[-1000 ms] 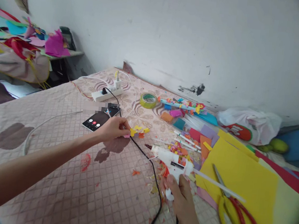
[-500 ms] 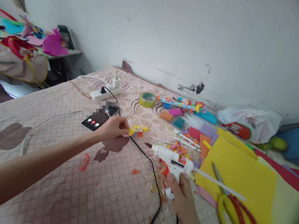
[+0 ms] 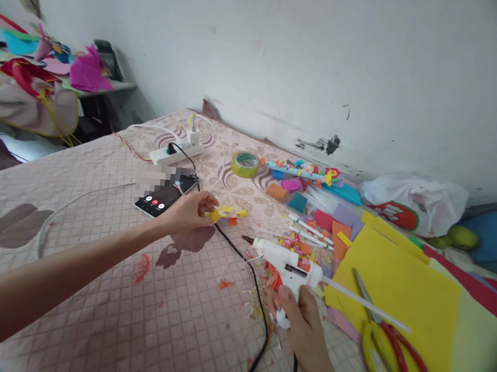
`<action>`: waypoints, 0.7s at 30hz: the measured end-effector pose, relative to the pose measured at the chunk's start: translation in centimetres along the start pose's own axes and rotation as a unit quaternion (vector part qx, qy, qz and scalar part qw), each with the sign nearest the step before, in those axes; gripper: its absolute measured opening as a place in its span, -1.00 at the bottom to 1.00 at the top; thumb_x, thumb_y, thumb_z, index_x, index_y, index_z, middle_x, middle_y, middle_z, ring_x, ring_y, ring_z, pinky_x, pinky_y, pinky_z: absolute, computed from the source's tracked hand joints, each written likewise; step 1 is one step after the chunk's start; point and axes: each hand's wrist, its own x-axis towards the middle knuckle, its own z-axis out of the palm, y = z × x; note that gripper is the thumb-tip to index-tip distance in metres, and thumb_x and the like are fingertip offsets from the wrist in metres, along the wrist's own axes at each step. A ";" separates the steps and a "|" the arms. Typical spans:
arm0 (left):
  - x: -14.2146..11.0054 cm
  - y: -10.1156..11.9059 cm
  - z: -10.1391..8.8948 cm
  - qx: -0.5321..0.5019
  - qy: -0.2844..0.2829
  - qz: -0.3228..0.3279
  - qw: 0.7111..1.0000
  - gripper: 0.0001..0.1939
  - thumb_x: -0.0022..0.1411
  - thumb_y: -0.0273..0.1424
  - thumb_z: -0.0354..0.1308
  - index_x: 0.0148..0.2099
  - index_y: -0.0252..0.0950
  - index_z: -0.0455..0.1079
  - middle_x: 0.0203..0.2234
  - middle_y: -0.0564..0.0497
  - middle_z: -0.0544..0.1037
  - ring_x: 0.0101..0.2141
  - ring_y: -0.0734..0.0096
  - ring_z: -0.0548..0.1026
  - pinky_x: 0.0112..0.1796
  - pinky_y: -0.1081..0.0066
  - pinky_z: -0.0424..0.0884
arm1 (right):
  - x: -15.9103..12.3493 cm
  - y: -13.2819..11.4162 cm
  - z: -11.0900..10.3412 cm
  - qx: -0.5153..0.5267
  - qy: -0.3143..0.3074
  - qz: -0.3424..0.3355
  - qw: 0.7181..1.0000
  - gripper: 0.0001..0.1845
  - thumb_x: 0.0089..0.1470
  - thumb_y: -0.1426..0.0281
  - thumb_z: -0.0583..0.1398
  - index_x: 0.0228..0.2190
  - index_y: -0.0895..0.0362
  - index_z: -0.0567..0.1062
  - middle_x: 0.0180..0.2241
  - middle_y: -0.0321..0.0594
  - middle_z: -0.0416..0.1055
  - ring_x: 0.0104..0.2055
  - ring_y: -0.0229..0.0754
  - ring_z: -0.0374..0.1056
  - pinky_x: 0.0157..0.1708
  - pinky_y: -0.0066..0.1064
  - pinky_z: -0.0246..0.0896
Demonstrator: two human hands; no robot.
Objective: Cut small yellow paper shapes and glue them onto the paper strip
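My left hand [image 3: 190, 210] is closed in a pinch on a small yellow paper flower [image 3: 214, 215], just right of a phone [image 3: 165, 192]. More yellow flowers and an orange paper flower [image 3: 233, 221] lie beside my fingertips. In my right hand [image 3: 299, 318] is a white hot glue gun [image 3: 287, 264], fingers wrapped round its handle. Its dark nozzle points left, towards the flowers, and a clear glue stick [image 3: 367, 305] sticks out of its back. A black cord [image 3: 259, 288] runs over the table close to the gun.
Scissors [image 3: 391, 349] with red and yellow handles rest on yellow paper [image 3: 403, 273] at the right. A tape roll [image 3: 245, 164], a power strip [image 3: 176, 153] and a plastic bag [image 3: 415, 203] stand further back. Paper scraps [image 3: 257, 311] lie below the gun.
The yellow flower at my left fingertips has shifted slightly left, and the pink bit beneath those fingers no longer shows. My right hand and the glue gun have barely moved.
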 end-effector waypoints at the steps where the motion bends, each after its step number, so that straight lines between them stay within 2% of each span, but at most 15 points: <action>1: 0.0 0.0 0.0 0.001 0.002 -0.002 1.000 -0.65 -0.10 -0.43 0.19 -0.18 -0.33 0.31 -0.38 0.01 0.49 -0.57 0.58 0.34 -0.53 0.53 0.29 | 0.0 0.0 0.0 0.000 -0.002 -0.001 1.000 -0.53 -0.01 0.04 0.12 -0.69 0.12 0.22 -0.70 -0.39 0.13 -0.62 -0.32 0.05 -0.62 -0.48 -0.03; 10: 0.7 -0.8 0.5 -0.024 -0.008 0.009 1.000 -0.70 -0.02 -0.42 0.15 -0.18 -0.31 0.27 -0.51 0.07 0.47 -0.55 0.53 0.42 -0.54 0.55 0.28 | 0.0 -0.5 0.0 0.005 -0.020 -0.002 1.000 -0.54 0.04 0.07 0.10 -0.67 0.13 0.26 -0.69 -0.37 0.20 -0.62 -0.31 0.09 -0.59 -0.46 0.01; 16: -0.3 0.2 -1.1 -0.001 -0.008 -0.007 1.000 -0.58 -0.05 -0.39 0.17 -0.08 -0.30 0.24 -0.27 -0.07 0.53 -0.55 0.53 0.40 -0.56 0.52 0.31 | 0.2 -0.7 0.0 0.011 -0.024 -0.004 1.000 -0.51 0.03 0.03 0.08 -0.70 0.12 0.27 -0.72 -0.36 0.20 -0.65 -0.31 0.10 -0.63 -0.47 0.00; 18: -1.0 0.4 -1.9 0.015 0.011 -0.005 1.000 -0.56 -0.03 -0.36 0.17 -0.06 -0.29 0.23 -0.24 -0.07 0.52 -0.55 0.53 0.39 -0.55 0.50 0.32 | 0.2 -0.7 0.0 0.021 -0.021 -0.002 1.000 -0.52 0.01 0.02 0.09 -0.69 0.11 0.27 -0.72 -0.36 0.21 -0.65 -0.30 0.10 -0.63 -0.46 0.00; 21: -2.4 0.2 -2.6 0.037 0.074 0.012 0.996 -0.59 0.03 -0.33 0.14 -0.05 -0.29 0.24 -0.25 -0.06 0.52 -0.55 0.54 0.38 -0.51 0.48 0.34 | 0.3 -0.8 -0.1 0.016 0.000 -0.018 1.000 -0.54 0.01 0.03 0.10 -0.67 0.10 0.25 -0.70 -0.35 0.22 -0.63 -0.28 0.12 -0.61 -0.45 0.03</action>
